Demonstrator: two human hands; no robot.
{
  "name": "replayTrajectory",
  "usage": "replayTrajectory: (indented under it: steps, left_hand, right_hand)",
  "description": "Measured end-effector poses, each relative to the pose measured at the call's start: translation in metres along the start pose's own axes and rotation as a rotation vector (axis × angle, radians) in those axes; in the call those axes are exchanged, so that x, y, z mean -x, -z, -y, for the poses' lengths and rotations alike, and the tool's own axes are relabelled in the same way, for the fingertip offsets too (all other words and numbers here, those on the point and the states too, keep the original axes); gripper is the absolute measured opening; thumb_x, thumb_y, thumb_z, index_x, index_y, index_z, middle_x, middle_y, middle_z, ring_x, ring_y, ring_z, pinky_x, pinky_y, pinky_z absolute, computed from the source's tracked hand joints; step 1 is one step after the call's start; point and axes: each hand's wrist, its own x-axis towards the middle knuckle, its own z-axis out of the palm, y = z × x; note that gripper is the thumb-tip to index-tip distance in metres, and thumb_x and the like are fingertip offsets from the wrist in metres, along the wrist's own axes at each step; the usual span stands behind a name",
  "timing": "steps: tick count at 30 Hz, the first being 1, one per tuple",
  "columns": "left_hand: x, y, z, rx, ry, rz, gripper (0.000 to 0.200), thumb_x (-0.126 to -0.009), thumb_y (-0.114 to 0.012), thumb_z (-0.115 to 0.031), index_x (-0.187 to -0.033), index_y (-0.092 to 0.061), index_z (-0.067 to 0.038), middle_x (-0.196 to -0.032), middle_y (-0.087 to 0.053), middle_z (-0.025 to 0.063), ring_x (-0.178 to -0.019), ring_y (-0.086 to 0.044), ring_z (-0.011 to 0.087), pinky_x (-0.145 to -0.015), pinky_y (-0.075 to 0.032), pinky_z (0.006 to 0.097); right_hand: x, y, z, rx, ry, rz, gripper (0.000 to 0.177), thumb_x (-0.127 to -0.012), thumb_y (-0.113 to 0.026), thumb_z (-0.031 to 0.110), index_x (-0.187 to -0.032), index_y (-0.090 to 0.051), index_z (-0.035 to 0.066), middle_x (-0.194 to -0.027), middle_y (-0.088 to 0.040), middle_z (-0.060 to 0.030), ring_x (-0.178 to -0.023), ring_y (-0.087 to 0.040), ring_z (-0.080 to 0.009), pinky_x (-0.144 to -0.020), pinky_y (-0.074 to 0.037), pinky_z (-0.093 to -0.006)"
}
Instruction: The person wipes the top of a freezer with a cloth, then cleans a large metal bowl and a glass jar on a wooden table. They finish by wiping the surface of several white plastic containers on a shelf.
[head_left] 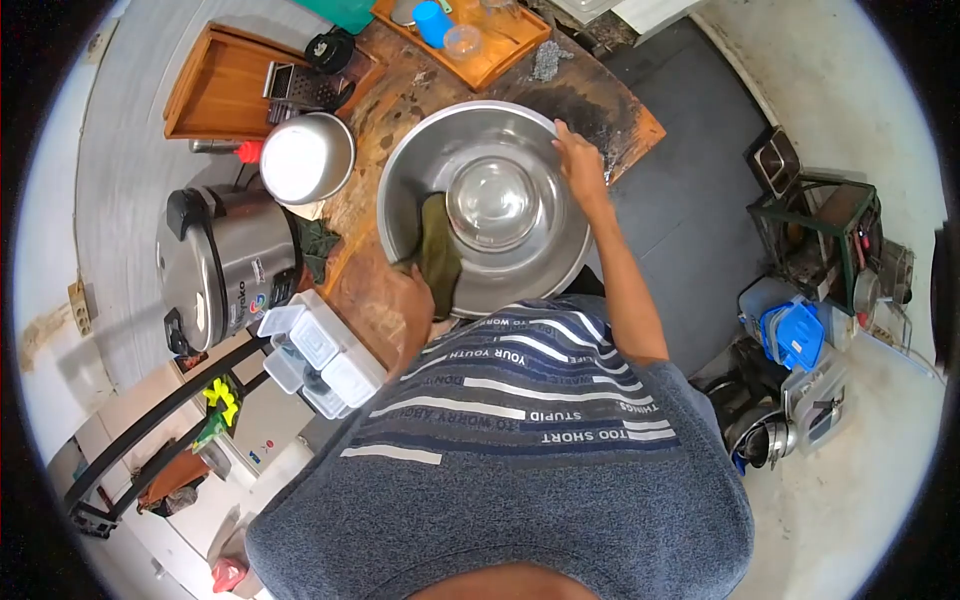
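Note:
A large stainless steel basin [540, 250] sits tilted on the worn wooden table, close against my body. My right hand [583, 168] is closed over its rim at the far right side, thumb and fingers pinching the edge. At the near left rim, my left hand [408, 300] is closed on an olive-green cloth [436, 245]. The cloth drapes over the rim and lies against the basin's inner wall. Part of the left hand's fingers is hidden by the cloth. The basin's round bottom [490, 203] shines with reflections.
Left of the basin stand a metal pot [305, 160], a large rice cooker [235, 265] and clear plastic containers [325, 350]. An orange tray [495, 45] with a blue cup [432, 23] and a steel scourer [548, 60] lie at the back. A rack [815, 235] stands far right.

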Motion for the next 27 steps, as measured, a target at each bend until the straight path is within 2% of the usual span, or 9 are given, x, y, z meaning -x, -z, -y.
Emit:
replayTrajectory:
  steps: [2, 8, 15, 17, 19, 20, 23, 25, 27]
  left_hand:
    - [0.021, 0.020, -0.012, 0.333, 0.447, 0.694, 0.054, -0.094, -0.037, -0.040, -0.101, -0.053, 0.010, -0.081, -0.058, 0.0324, -0.076, -0.056, 0.0478, -0.065, -0.045, 0.0502]
    - [-0.008, -0.010, 0.010, 0.450, 0.519, 0.712, 0.060, -0.093, -0.034, -0.046, -0.091, -0.055, 0.010, -0.081, -0.058, 0.0315, -0.079, -0.056, 0.0484, -0.068, -0.044, 0.0521]
    - [-0.017, -0.062, 0.047, 0.413, 0.446, 0.580, 0.054, -0.094, -0.038, -0.043, -0.099, -0.051, 0.009, -0.089, -0.058, 0.0304, -0.086, -0.057, 0.0430, -0.071, -0.043, 0.0476]
    - [0.023, -0.062, 0.034, 0.786, 0.238, 0.349, 0.048, -0.093, -0.042, -0.039, -0.101, -0.051, 0.007, -0.090, -0.059, 0.0281, -0.083, -0.058, 0.0383, -0.070, -0.045, 0.0438]
    - [0.045, -0.031, 0.015, 0.790, 0.594, 0.718, 0.042, -0.092, -0.045, -0.035, -0.102, -0.053, 0.005, -0.094, -0.059, 0.0275, -0.079, -0.058, 0.0361, -0.068, -0.045, 0.0400]
    - [0.045, -0.013, 0.016, 0.786, 0.591, 0.728, 0.042, -0.092, -0.045, -0.035, -0.102, -0.053, 0.005, -0.094, -0.059, 0.0275, -0.079, -0.058, 0.0361, -0.068, -0.045, 0.0400]
    - [0.038, 0.028, 0.012, 1.115, 0.352, 1.498, 0.052, -0.091, -0.044, -0.040, -0.100, -0.047, 0.011, -0.088, -0.057, 0.0279, -0.081, -0.060, 0.0390, -0.075, -0.045, 0.0452]
    - [-0.006, 0.048, 0.021, 0.655, -0.245, 1.343, 0.052, -0.089, -0.048, -0.040, -0.099, -0.044, 0.010, -0.091, -0.055, 0.0269, -0.085, -0.057, 0.0389, -0.076, -0.044, 0.0451]
    - [-0.017, 0.040, 0.015, 0.416, 0.083, 0.606, 0.049, -0.085, -0.056, -0.036, -0.100, -0.042, 0.009, -0.102, -0.049, 0.0285, -0.097, -0.051, 0.0406, -0.082, -0.041, 0.0461]
  right_hand:
    - [0.000, -0.002, -0.003, -0.041, -0.008, -0.012, 0.030, -0.085, -0.056, 0.005, -0.114, -0.053, 0.003, -0.083, -0.059, -0.0225, -0.075, -0.058, -0.0398, -0.064, -0.045, -0.0432]
    - [0.047, 0.006, 0.001, -0.019, -0.059, -0.106, 0.036, -0.085, -0.054, 0.005, -0.120, -0.048, 0.000, -0.102, -0.056, -0.0254, -0.094, -0.055, -0.0395, -0.079, -0.045, -0.0411]
    - [0.163, -0.006, 0.044, 0.020, -0.172, -0.270, 0.049, -0.081, -0.050, -0.002, -0.129, -0.036, -0.004, -0.134, -0.030, -0.0300, -0.119, -0.036, -0.0441, -0.102, -0.030, -0.0423]
    - [0.178, 0.005, 0.071, 0.124, -0.056, -0.202, 0.050, -0.082, -0.052, 0.000, -0.129, -0.036, -0.004, -0.134, -0.031, -0.0298, -0.120, -0.036, -0.0433, -0.101, -0.031, -0.0424]
    - [0.182, 0.016, 0.103, 0.317, 0.189, -0.075, 0.052, -0.082, -0.054, 0.002, -0.130, -0.035, -0.003, -0.133, -0.031, -0.0295, -0.122, -0.035, -0.0417, -0.101, -0.033, -0.0427]
    - [0.186, 0.008, 0.117, 0.143, 0.207, 0.059, 0.051, -0.082, -0.055, 0.004, -0.129, -0.036, -0.003, -0.132, -0.033, -0.0298, -0.121, -0.036, -0.0413, -0.100, -0.033, -0.0430]
    - [0.181, -0.035, 0.164, -0.046, 0.189, 0.215, 0.046, -0.083, -0.058, 0.015, -0.123, -0.042, -0.001, -0.121, -0.044, -0.0301, -0.111, -0.047, -0.0407, -0.094, -0.039, -0.0444]
    - [0.186, -0.085, 0.155, 0.095, 0.208, 0.358, 0.047, -0.089, -0.049, 0.029, -0.122, -0.042, -0.004, -0.104, -0.056, -0.0268, -0.102, -0.052, -0.0395, -0.086, -0.042, -0.0434]
    - [0.186, -0.082, 0.170, 0.130, 0.111, 0.465, 0.045, -0.090, -0.046, 0.031, -0.118, -0.046, -0.003, -0.098, -0.058, -0.0251, -0.099, -0.053, -0.0386, -0.085, -0.043, -0.0436]
